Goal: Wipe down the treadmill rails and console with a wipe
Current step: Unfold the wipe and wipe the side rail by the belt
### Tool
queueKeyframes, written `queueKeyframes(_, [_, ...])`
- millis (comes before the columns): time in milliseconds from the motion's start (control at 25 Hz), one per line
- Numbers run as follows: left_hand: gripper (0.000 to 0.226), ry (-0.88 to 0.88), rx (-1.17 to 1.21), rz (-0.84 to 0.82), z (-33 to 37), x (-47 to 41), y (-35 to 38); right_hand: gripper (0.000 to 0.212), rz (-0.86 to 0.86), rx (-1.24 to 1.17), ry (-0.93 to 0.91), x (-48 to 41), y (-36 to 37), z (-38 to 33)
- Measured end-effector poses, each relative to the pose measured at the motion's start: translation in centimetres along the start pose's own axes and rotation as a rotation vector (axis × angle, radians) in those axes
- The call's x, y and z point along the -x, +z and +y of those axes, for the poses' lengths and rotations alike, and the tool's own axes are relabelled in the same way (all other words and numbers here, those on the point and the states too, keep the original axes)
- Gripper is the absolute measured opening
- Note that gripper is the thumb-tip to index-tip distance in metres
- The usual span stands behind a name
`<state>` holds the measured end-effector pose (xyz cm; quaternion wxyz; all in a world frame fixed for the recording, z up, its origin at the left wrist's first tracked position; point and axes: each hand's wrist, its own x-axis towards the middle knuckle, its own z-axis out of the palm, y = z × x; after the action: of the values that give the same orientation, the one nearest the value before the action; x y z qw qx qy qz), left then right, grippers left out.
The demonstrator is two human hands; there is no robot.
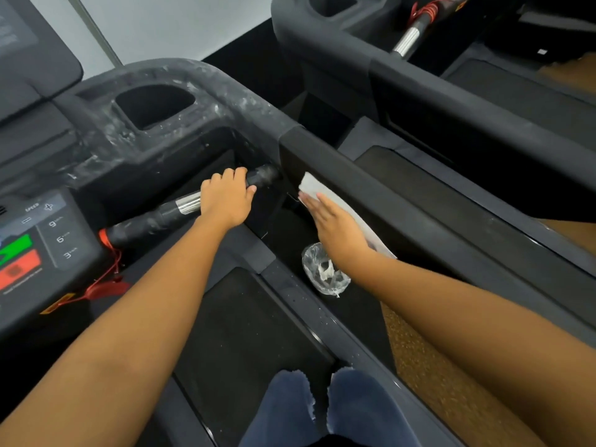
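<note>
The right hand [335,227] lies flat with straight fingers, palm pressing a white rectangular paper wipe [311,183] against the inner face of the long matte black treadmill side rail [435,227], near the rail's front end. The right forearm runs alongside the rail. Just left of that front end, the left hand [225,201] curls over the black cross handlebar with a chrome band [154,219], fingers and thumb wrapped round it, arm outstretched. Below the rail, by the right wrist, sits a crumpled clear plastic wrapper [324,274]. Further left of the rail is the grey console panel with green and red buttons [42,233].
</note>
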<state>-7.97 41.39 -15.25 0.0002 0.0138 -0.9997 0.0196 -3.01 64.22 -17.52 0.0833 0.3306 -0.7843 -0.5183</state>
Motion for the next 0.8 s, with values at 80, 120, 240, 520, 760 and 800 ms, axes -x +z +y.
queueKeyframes(80, [0.046,0.002,0.016,-0.002,-0.1,-0.1,-0.2,0.078,0.026,-0.010,0.050,-1.2,0.1,0.7])
queueKeyframes(120, [0.046,0.001,0.021,0.003,-0.1,-0.1,-0.2,0.081,0.027,-0.002,0.047,-0.9,0.8,0.4])
queueKeyframes(240, [0.046,0.011,0.020,0.016,-0.1,0.1,-0.3,0.087,-0.010,-0.011,-0.041,1.7,3.0,-1.6])
queueKeyframes(520, [0.046,0.019,0.015,0.002,-0.3,0.0,-0.2,0.079,-0.059,0.089,-0.101,2.8,2.9,-2.0])
queueKeyframes(760, [0.046,0.035,0.027,-0.017,-0.6,-0.3,-0.2,0.076,-0.033,-0.031,0.013,-3.7,-0.3,0.9])
queueKeyframes(800, [0.046,0.040,0.021,-0.009,-0.6,-0.3,-0.2,0.078,-0.038,-0.035,-0.001,-3.3,0.3,0.8])
